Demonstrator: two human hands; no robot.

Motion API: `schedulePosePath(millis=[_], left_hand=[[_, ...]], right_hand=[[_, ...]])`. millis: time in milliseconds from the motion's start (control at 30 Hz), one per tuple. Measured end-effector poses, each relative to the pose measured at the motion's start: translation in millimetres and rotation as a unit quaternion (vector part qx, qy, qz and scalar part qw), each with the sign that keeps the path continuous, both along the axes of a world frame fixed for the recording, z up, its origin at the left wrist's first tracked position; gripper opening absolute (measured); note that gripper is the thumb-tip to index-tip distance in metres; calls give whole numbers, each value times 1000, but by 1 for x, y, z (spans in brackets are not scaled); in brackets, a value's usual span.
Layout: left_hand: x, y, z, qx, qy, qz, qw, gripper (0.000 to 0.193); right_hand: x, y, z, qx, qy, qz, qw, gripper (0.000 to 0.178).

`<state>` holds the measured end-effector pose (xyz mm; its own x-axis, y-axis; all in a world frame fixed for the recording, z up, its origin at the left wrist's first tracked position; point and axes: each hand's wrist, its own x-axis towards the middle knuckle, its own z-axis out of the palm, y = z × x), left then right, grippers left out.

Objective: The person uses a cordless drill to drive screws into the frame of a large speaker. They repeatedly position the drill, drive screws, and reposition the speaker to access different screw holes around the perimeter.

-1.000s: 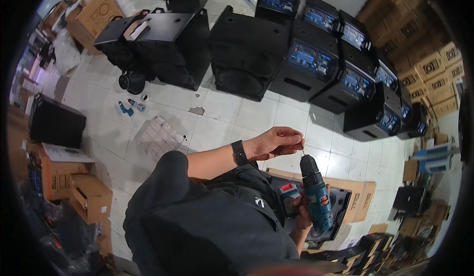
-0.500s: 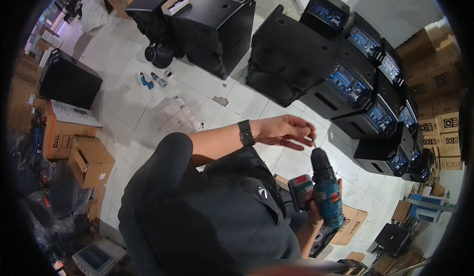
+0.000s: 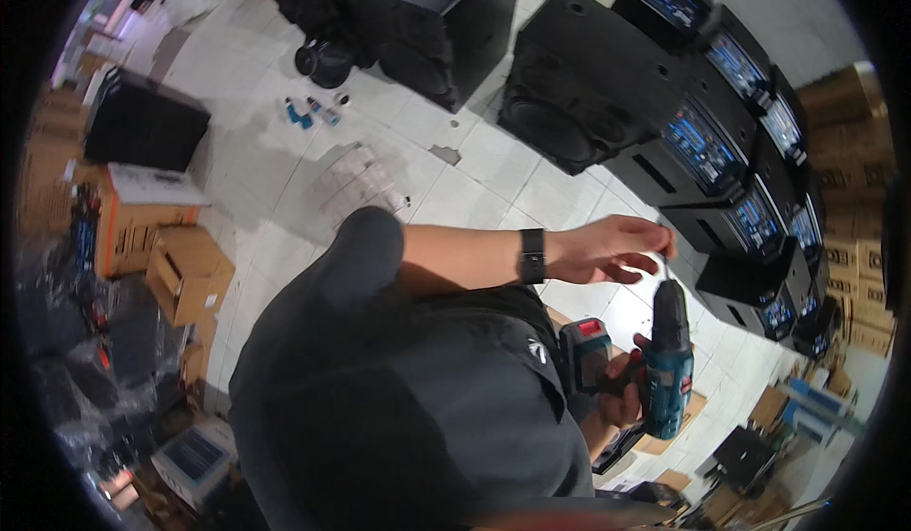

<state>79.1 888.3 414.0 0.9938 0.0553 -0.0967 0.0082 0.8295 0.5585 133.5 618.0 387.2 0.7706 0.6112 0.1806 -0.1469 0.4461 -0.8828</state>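
Observation:
A teal and black cordless drill point(image 3: 667, 379) points away from me, tilted upward in the view, with its battery pack point(image 3: 585, 343) to the left. My right hand point(image 3: 622, 398) is wrapped round the drill's grip, which it partly covers. From the chuck point(image 3: 670, 313) a thin bit point(image 3: 667, 269) sticks out. My left hand point(image 3: 612, 248), with a black watch point(image 3: 532, 256) on its wrist, reaches across to the bit. Its thumb and forefinger pinch at the bit's end, while the other fingers curl loosely. Whether a small part sits at the tip is hidden.
Black speaker cabinets with exposed circuit boards point(image 3: 702, 142) stand stacked at the right. Larger cabinets point(image 3: 427, 33) stand at the back, beside a loose speaker driver point(image 3: 325, 61). Two small power tools point(image 3: 299, 113) lie on the tiled floor. Cardboard boxes point(image 3: 190, 270) line the left.
Both hands and the drill have shifted right in the view, and the surroundings have shifted too. The left fingertips stay at the bit; the right hand keeps its hold on the drill.

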Motion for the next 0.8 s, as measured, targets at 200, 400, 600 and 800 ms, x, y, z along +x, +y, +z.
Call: schedulePosePath(millis=[200,400,600,800], left_hand=[[29,-41,13,28,11,-20,999,42],[53,-107,-8,158,-84,-84,980,82],[105,-116,55,406,-369,169,819,34],[191,-179,141,293,-735,22,611,25]], right_hand=[[17,-44,4,-61,-63,-8,996,87],[-8,-122,8,-89,-91,-153,980,58],[-40,-168,-50,-92,-66,-300,947,88],[-71,-162,-71,-140,106,-527,831,99]])
